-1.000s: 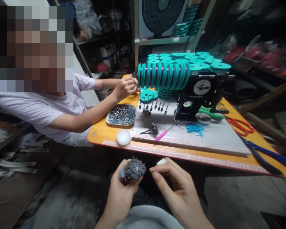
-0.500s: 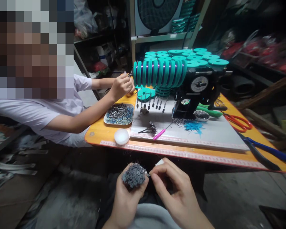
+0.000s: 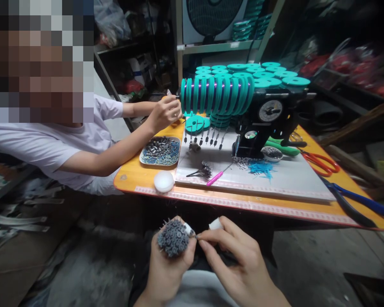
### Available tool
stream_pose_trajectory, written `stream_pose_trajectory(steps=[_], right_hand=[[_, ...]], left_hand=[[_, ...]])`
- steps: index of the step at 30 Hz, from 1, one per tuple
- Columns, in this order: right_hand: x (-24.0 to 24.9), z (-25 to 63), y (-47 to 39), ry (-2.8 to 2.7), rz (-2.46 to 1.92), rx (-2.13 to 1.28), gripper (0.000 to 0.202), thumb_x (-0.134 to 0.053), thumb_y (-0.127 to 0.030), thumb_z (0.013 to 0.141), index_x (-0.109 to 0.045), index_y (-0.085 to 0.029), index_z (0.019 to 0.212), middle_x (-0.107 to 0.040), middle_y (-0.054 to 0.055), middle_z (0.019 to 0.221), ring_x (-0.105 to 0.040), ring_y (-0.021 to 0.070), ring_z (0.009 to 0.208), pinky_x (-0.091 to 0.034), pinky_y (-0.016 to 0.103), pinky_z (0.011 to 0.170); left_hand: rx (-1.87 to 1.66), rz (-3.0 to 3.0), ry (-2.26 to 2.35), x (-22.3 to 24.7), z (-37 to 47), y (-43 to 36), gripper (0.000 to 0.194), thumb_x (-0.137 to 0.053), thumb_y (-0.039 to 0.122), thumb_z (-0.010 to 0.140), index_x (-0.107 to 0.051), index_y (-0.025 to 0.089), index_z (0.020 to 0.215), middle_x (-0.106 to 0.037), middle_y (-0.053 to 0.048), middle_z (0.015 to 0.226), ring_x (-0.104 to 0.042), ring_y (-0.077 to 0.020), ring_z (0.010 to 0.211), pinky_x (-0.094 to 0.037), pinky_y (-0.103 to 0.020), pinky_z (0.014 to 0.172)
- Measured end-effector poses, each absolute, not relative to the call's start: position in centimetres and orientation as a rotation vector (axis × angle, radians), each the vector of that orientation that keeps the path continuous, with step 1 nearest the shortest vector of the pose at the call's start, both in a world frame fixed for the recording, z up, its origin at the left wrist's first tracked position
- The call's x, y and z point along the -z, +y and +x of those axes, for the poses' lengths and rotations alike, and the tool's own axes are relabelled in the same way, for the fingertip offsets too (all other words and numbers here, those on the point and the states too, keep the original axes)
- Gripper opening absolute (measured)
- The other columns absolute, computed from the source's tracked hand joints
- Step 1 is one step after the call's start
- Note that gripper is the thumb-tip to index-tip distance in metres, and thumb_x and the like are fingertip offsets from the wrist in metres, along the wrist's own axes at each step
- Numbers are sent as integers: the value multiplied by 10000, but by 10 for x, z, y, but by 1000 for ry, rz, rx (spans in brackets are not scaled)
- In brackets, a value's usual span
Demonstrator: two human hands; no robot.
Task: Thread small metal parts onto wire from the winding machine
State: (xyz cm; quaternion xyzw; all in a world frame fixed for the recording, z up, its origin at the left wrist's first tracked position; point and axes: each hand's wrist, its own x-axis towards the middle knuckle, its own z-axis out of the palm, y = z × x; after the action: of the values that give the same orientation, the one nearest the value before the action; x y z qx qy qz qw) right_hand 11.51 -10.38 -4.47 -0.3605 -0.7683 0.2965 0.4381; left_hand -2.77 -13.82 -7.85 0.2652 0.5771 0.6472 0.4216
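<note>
My left hand [image 3: 168, 268] is wrapped around a thick bundle of small grey pieces [image 3: 173, 238], whose round ends face up toward me. Thin hair-like strands stick out at the bundle's far edge. Beside it, the thumb and forefinger of my right hand [image 3: 238, 256] pinch a small dark piece [image 3: 196, 237], close to my left fingertips. White tape-like material [image 3: 216, 224] shows at a finger of my right hand, and another white patch [image 3: 188, 229] lies at my left fingers. Both hands are above my lap, in front of the table edge. The lower part of the bundle is hidden in my left palm.
The yellow table [image 3: 129, 181] bears a winding machine with teal spools [image 3: 217, 97], a tray of metal weights [image 3: 160, 151], a white round container [image 3: 164, 182], a pink-handled tool [image 3: 215, 178], red-handled scissors [image 3: 321, 164] and blue-handled pliers [image 3: 361, 200]. A co-worker's hand [image 3: 166, 113] works at the left.
My left hand and the bundle have shifted slightly left. My right fingers stay pinched, with the dark piece now showing more clearly between the hands.
</note>
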Motion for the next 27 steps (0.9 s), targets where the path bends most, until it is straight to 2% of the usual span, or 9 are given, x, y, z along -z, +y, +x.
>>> stream_pose_trajectory(steps=[3,8,13,20,27], right_hand=[[43,115,-104,-1923,-884,-731,162,-555,-85,924,-690,-172,943,-572,30,753,-549,149,672,-436,255,581],[42,116,-104,-1917,-889,-753,147,-558,-86,926,-678,-170,939,-558,27,762,-562,142,663,-447,252,576],[40,116,-104,-1901,-898,-761,142,-548,-92,935,-668,-167,930,-542,18,752,-578,137,664,-471,252,601],[42,116,-104,-1928,-894,-778,137,-549,-86,933,-655,-172,940,-553,20,770,-578,138,679,-470,255,612],[45,118,-104,-1913,-905,-784,142,-553,-88,934,-661,-176,964,-548,17,777,-576,137,679,-473,258,612]], left_hand=[[-1600,729,1475,78,-29,-138,330,-859,350,626,-663,159,811,-694,-45,769,-665,-189,689,-558,-276,642],[-1551,819,1452,80,-38,-138,257,-835,217,650,-662,161,831,-705,-31,791,-683,-179,728,-558,-254,714],[-1494,923,1340,75,-40,-136,158,-786,187,719,-645,165,787,-704,-17,750,-673,-157,696,-550,-229,694],[-1485,956,1367,79,-44,-137,193,-800,160,697,-643,164,808,-707,-26,787,-681,-171,713,-558,-248,701],[-1628,788,1419,77,-30,-138,245,-831,226,655,-630,168,782,-683,-11,742,-660,-160,674,-555,-246,688]])
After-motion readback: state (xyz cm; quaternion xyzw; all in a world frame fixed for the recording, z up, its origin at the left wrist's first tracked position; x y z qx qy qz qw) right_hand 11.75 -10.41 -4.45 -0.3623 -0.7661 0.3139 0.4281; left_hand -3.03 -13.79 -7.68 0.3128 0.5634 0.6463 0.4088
